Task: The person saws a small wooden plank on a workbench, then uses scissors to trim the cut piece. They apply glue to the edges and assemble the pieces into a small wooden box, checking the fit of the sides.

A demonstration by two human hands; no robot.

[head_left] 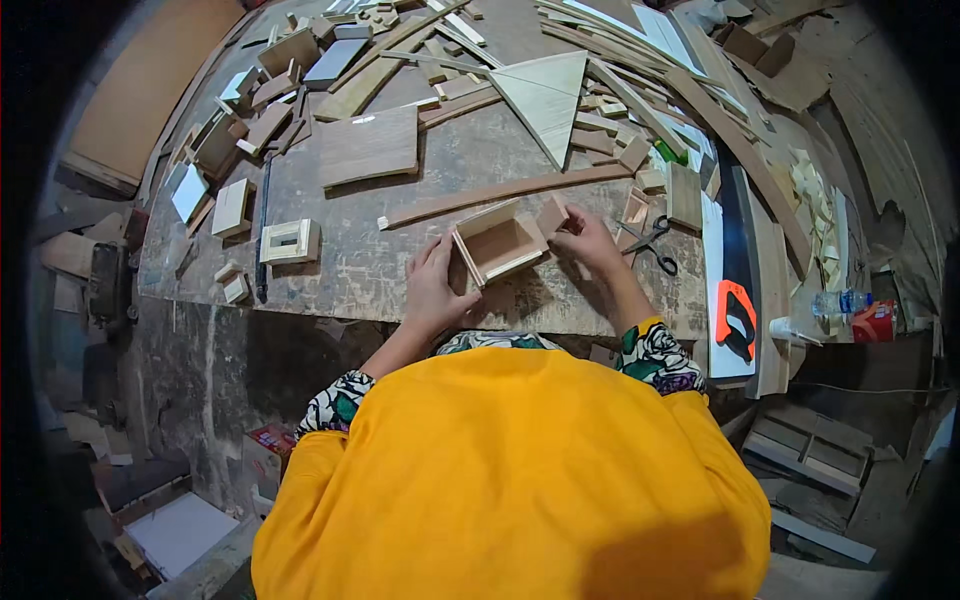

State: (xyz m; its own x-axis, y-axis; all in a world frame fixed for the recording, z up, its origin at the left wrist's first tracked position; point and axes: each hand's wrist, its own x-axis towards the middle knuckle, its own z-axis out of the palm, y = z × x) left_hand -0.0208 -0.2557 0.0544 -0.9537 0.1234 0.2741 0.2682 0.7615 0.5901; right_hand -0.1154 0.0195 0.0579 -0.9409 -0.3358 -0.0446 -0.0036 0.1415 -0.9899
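A small open wooden box (pixel 503 247) rests on the worn workbench in front of me, its hollow inside facing up. My left hand (pixel 436 288) grips its left end, thumb by the near corner and fingers along the side. In my right hand (pixel 587 243) a small flat wooden block (pixel 551 216) is pinched upright against the right end of the box. Whether the block touches the box all along its edge cannot be made out. Just right of that hand lie black-handled scissors (pixel 654 243).
Beyond the box lies a long wooden strip (pixel 520 193), with a flat board (pixel 370 147) and a triangular panel (pixel 543 100) farther back. Wood offcuts crowd the far side. A small slotted box (pixel 290 242) stands left. An orange-handled saw (pixel 735 318) lies at the right edge.
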